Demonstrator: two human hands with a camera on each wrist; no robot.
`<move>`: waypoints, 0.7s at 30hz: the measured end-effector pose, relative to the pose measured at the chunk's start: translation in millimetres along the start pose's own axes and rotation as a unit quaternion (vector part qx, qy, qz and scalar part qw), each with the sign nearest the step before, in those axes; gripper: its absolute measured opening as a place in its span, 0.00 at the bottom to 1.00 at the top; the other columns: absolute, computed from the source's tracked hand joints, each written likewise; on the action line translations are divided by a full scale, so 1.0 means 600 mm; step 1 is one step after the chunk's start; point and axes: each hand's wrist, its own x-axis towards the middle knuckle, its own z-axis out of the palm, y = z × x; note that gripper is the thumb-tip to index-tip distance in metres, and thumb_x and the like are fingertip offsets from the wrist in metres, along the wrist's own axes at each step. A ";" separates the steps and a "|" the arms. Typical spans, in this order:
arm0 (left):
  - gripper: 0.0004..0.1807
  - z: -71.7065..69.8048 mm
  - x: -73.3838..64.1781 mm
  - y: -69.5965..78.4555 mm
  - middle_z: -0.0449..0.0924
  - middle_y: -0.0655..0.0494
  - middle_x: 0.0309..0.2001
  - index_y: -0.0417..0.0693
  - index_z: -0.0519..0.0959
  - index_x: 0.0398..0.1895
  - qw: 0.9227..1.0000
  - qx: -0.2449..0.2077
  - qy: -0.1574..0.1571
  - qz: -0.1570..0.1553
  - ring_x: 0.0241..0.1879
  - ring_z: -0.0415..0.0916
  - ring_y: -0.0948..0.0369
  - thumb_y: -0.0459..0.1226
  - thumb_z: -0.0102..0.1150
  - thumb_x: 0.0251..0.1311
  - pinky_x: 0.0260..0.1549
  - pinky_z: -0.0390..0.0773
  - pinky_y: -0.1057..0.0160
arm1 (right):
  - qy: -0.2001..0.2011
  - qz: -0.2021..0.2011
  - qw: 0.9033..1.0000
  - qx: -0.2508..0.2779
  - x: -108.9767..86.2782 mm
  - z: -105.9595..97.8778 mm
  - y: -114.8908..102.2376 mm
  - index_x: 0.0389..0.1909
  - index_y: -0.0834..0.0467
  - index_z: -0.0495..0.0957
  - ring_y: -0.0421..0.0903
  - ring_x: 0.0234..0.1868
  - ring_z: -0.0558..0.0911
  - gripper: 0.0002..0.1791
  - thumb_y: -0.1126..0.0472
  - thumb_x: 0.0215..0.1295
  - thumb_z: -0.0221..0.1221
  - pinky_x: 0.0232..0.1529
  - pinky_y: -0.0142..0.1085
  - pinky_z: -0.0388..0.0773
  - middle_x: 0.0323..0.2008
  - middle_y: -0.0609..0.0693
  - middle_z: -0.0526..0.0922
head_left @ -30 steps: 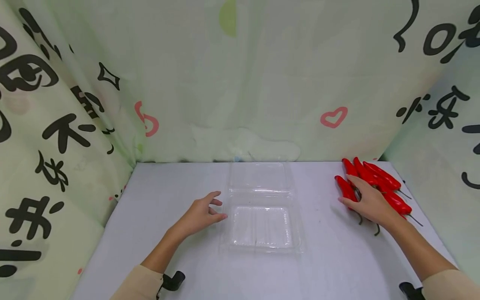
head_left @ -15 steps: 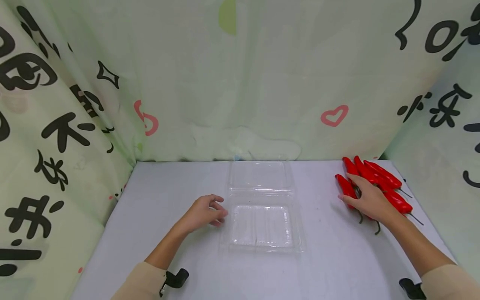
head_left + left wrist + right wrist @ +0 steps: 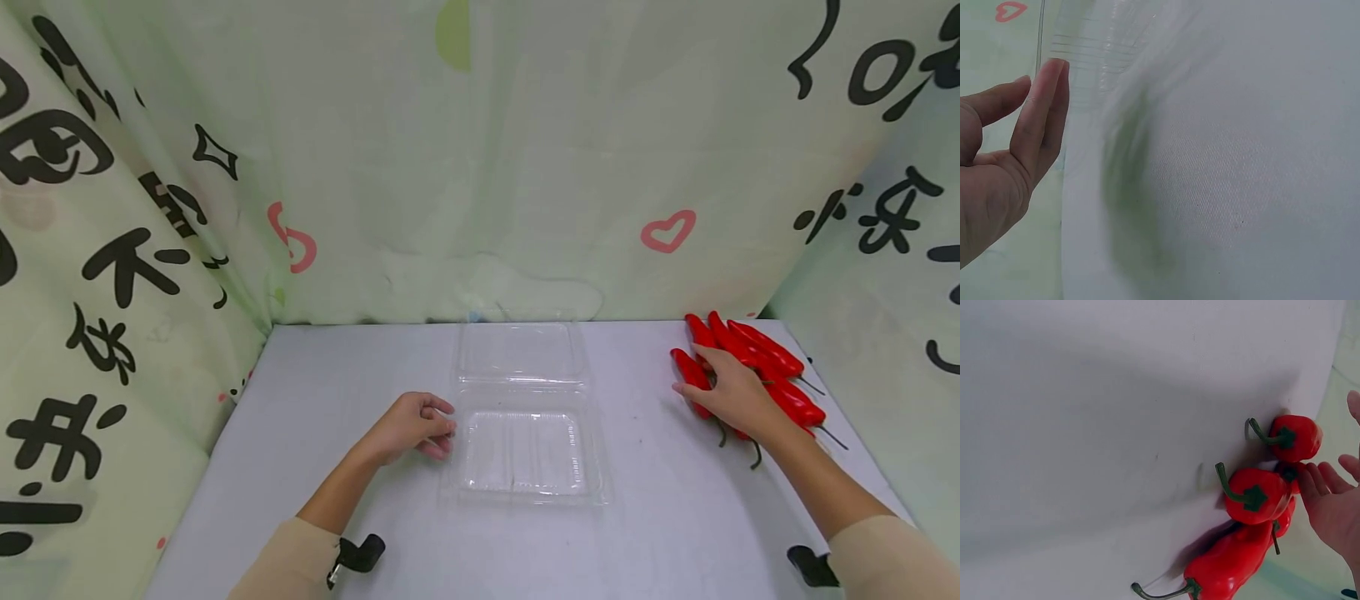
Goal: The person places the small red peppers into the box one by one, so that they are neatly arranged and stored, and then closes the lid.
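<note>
My left hand [image 3: 415, 427] is at the left side of a clear plastic clamshell box [image 3: 521, 454], which lies unfolded with its lid [image 3: 521, 352] toward the back. In the left wrist view its fingers [image 3: 1041, 112] are nearly straight, thumb apart, fingertips overlapping the box edge. My right hand [image 3: 733, 396] is over a cluster of red chili peppers at the back right. Thumb and fingers are spread across the leftmost pepper [image 3: 688, 371]. In the right wrist view the fingertips [image 3: 1310, 475] are beside that upper pepper [image 3: 1297, 439] and a lower one [image 3: 1260, 497]; the pepper tips are hidden.
More red peppers [image 3: 765, 350] lie right of my right hand, close to the right edge of the white table [image 3: 337, 367]. A printed pale green curtain [image 3: 375, 167] encloses the table at the back and both sides.
My left hand has moved slightly right to the box's side, its thumb and fingers drawn closer together. My right hand has shifted only slightly at the peppers; the box and peppers stay put.
</note>
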 end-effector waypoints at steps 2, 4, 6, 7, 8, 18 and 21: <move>0.20 0.000 0.002 -0.001 0.85 0.33 0.40 0.25 0.73 0.60 1.000 -0.002 -0.001 -0.003 0.34 0.89 0.49 0.27 0.62 0.68 0.32 0.91 0.57 | 0.002 0.003 1.000 -0.001 0.002 0.001 0.000 0.77 0.70 0.53 0.75 0.64 0.63 0.56 0.51 0.57 0.74 0.48 0.68 0.83 0.68 0.77 0.61; 0.20 0.000 0.004 -0.002 0.85 0.33 0.39 0.25 0.73 0.60 1.000 -0.005 -0.002 -0.008 0.33 0.88 0.50 0.26 0.61 0.68 0.31 0.91 0.57 | 0.001 0.007 1.000 -0.003 0.003 0.002 0.001 0.77 0.71 0.54 0.75 0.63 0.64 0.56 0.51 0.57 0.75 0.47 0.67 0.84 0.67 0.77 0.62; 0.19 -0.001 0.006 -0.002 0.85 0.33 0.39 0.25 0.73 0.59 1.000 -0.009 -0.005 -0.009 0.32 0.88 0.51 0.25 0.60 0.68 0.31 0.91 0.56 | -0.004 0.011 1.000 -0.005 0.005 0.002 0.003 0.76 0.72 0.54 0.75 0.63 0.64 0.56 0.50 0.57 0.74 0.47 0.66 0.84 0.67 0.77 0.63; 0.18 -0.001 0.007 -0.002 0.85 0.33 0.38 0.24 0.73 0.59 1.000 -0.010 -0.006 -0.009 0.31 0.88 0.52 0.25 0.60 0.68 0.30 0.91 0.56 | -0.006 0.012 1.000 -0.006 0.006 0.002 0.004 0.76 0.72 0.54 0.75 0.63 0.64 0.56 0.50 0.57 0.74 0.47 0.66 0.84 0.67 0.77 0.63; 0.18 -0.001 0.008 -0.002 0.85 0.32 0.38 0.24 0.73 0.58 1.000 -0.010 -0.007 -0.009 0.30 0.88 0.52 0.25 0.60 0.68 0.30 0.91 0.56 | -0.008 0.014 1.000 -0.008 0.007 0.001 0.005 0.76 0.73 0.54 0.75 0.63 0.64 0.56 0.50 0.57 0.74 0.47 0.66 0.84 0.66 0.77 0.63; 0.17 -0.001 0.010 -0.004 0.84 0.33 0.37 0.24 0.74 0.58 1.000 -0.008 -0.008 -0.016 0.28 0.86 0.55 0.24 0.59 0.68 0.29 0.90 0.55 | -0.035 0.027 0.999 -0.030 0.016 0.003 0.003 0.76 0.73 0.54 0.77 0.63 0.62 0.56 0.48 0.57 0.74 0.47 0.68 0.84 0.67 0.78 0.62; 0.16 -0.002 0.010 -0.002 0.84 0.34 0.37 0.25 0.74 0.58 1.000 -0.006 -0.008 -0.016 0.29 0.86 0.54 0.24 0.58 0.69 0.29 0.90 0.55 | -0.043 0.032 0.998 -0.034 0.018 0.006 0.001 0.76 0.73 0.53 0.77 0.62 0.63 0.57 0.48 0.57 0.74 0.46 0.67 0.84 0.66 0.78 0.62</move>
